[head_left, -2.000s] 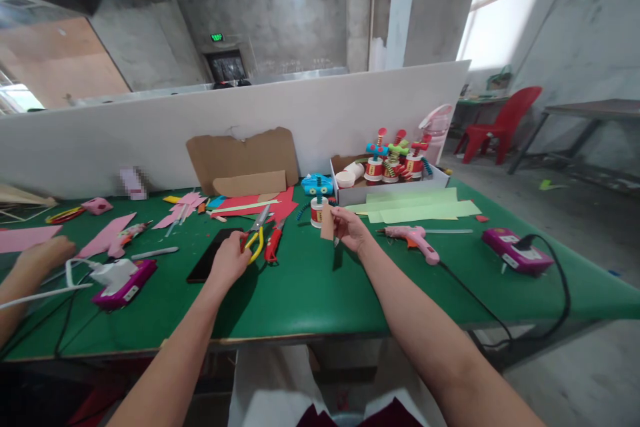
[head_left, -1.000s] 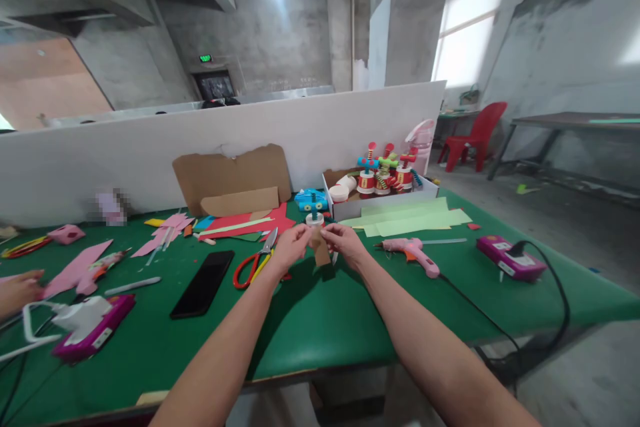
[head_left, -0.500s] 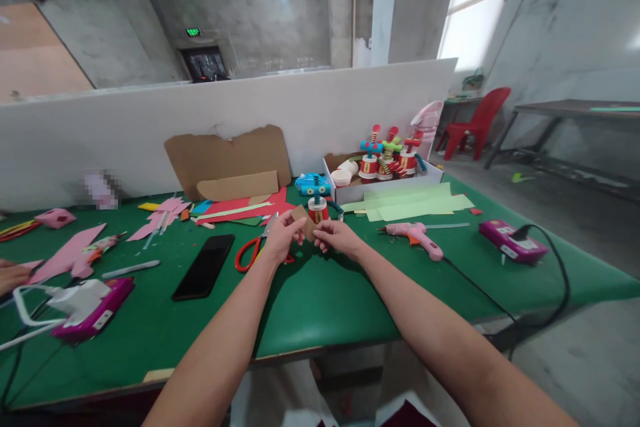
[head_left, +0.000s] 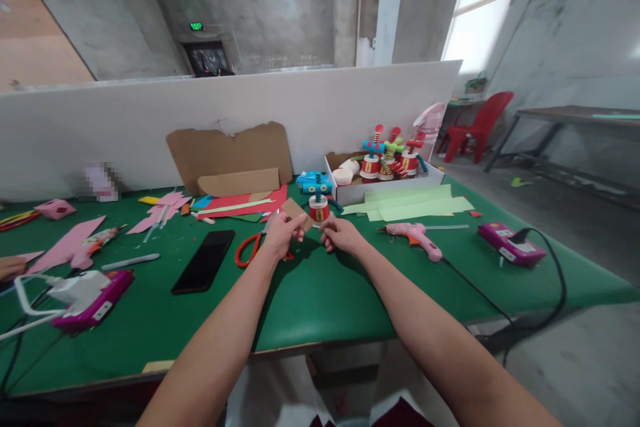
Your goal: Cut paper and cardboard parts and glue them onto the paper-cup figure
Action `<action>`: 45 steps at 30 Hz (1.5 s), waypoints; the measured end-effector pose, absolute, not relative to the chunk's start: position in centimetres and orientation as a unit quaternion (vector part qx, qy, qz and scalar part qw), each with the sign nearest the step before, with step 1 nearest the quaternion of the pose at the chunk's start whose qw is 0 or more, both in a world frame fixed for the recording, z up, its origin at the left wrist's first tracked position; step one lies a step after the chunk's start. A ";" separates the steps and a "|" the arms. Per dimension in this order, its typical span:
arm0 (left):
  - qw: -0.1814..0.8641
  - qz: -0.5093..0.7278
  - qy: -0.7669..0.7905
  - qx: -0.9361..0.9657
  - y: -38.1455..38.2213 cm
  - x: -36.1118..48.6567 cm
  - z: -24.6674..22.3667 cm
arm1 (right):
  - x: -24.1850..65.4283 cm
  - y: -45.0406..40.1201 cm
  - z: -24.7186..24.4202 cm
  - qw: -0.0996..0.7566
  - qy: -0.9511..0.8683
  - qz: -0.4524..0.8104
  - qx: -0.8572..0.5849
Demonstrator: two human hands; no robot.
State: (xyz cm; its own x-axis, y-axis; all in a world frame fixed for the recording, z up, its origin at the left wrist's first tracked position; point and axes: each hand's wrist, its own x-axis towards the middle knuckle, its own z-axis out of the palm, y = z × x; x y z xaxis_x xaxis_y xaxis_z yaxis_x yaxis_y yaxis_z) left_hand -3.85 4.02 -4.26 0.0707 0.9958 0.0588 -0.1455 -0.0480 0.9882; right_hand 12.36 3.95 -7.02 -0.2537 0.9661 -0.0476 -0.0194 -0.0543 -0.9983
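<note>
A small piece of brown cardboard (head_left: 294, 209) is pinched in my left hand (head_left: 284, 237), its upper part sticking out above the fingers. My right hand (head_left: 343, 235) is a little to the right, apart from the cardboard. Its fingers are closed together, and whether anything small is between them is hidden. Just behind my hands stands a toy figure (head_left: 319, 203) with a red and white cup body and a blue tube head. Scissors (head_left: 245, 252) with red handles lie under and beside my left hand, partly covered by it.
A black phone (head_left: 204, 261) lies left, a pink glue gun (head_left: 415, 237) right. Several cup figures fill a white box (head_left: 390, 192) behind. Pale green paper (head_left: 415, 202), red paper (head_left: 235, 207) and power strips (head_left: 513, 243) surround them. Another person's hand (head_left: 11, 268) shows far left.
My right hand has come off the cardboard and moved slightly right. My left hand keeps the cardboard, now tilted left, so more of the cup figure shows.
</note>
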 end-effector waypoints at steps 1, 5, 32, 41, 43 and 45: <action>0.543 0.526 0.426 0.496 4.0 -3.8 -4.3 | 12.3 3.8 -6.8 0.421 -0.535 0.595 -0.426; 0.555 0.511 0.407 0.516 3.9 -3.7 -4.4 | 12.2 2.8 -5.8 0.378 -0.534 0.671 -0.350; 0.535 0.474 0.379 0.588 4.2 -3.3 -5.4 | 10.7 2.7 -5.9 0.424 -0.568 0.576 -0.407; 0.475 0.497 0.415 0.596 4.5 -2.7 -5.6 | 10.9 2.6 -5.3 0.426 -0.546 0.570 -0.442; 0.489 0.516 0.400 0.579 4.5 -2.9 -5.4 | 10.9 2.5 -5.2 0.414 -0.553 0.583 -0.427; 0.503 0.521 0.389 0.569 4.3 -3.1 -5.2 | 10.9 2.4 -5.1 0.405 -0.559 0.594 -0.414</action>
